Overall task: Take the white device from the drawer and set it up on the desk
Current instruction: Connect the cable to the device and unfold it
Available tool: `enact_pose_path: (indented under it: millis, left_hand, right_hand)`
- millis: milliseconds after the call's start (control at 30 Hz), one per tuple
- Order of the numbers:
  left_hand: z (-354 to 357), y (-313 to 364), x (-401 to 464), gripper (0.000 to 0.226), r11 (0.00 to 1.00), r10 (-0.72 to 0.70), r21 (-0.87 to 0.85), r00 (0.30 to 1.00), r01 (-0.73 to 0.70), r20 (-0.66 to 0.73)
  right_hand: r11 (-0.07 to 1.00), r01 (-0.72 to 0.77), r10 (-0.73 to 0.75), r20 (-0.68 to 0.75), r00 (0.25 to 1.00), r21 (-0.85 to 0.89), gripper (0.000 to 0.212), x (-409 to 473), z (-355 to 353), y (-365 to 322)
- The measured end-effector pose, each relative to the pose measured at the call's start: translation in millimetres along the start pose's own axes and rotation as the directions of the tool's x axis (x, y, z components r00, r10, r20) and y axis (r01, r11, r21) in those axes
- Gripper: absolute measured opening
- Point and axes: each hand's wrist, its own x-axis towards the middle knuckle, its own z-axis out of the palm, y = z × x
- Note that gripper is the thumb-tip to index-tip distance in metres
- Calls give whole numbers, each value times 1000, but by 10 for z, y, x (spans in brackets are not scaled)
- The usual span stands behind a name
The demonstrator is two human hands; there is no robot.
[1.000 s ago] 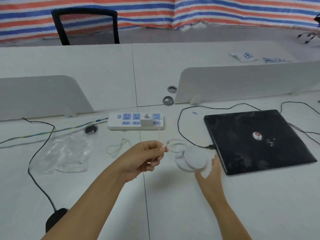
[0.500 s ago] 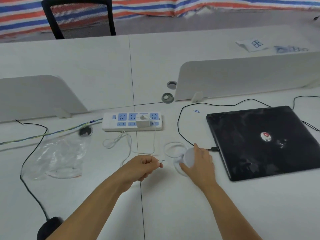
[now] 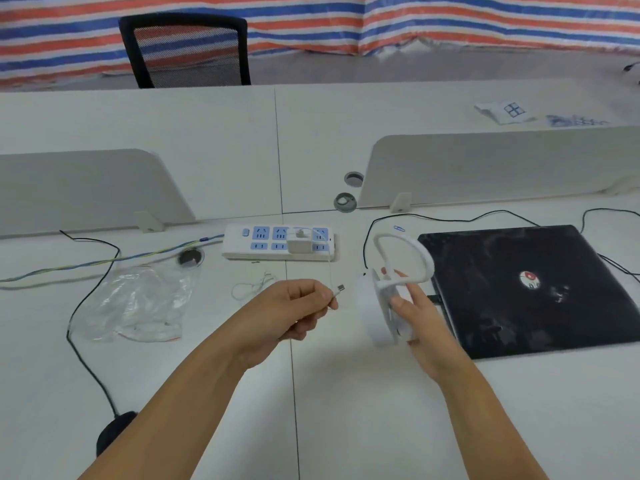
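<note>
The white device is a round disc with a curved loop stand. My right hand holds it on edge above the desk, just left of the laptop, with the loop pointing up. My left hand pinches the plug end of a thin white cable. The plug's metal tip points toward the disc, a short gap away. The cable runs up to a white charger plugged into the power strip. No drawer is in view.
A closed black laptop lies at the right with black wires behind it. A crumpled clear plastic bag lies at the left. White desk dividers stand behind. A black cable runs down the left to a black object.
My right hand has lifted the device off the desk and tipped it on edge, loop upward. My left hand has raised the cable plug toward it.
</note>
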Motion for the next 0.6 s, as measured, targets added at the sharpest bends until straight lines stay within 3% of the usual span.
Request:
enact_pose_path:
  millis: [200,367,600]
  left_hand:
    - [47,212,-302,24,980,145,145,989,-138,-40]
    - [-30,283,-454,23,967,124,227,992,-116,-20]
    - [-137,438,-527,19,927,40,371,998,-52,40]
  right_hand:
    - [983,119,-100,135,986,-140,68,-232,84,-377]
    - [942,217,-166,205,965,-256,57,-326,189,-600]
    - [880,267,-172,262,950,-392,58,-360,247,-760]
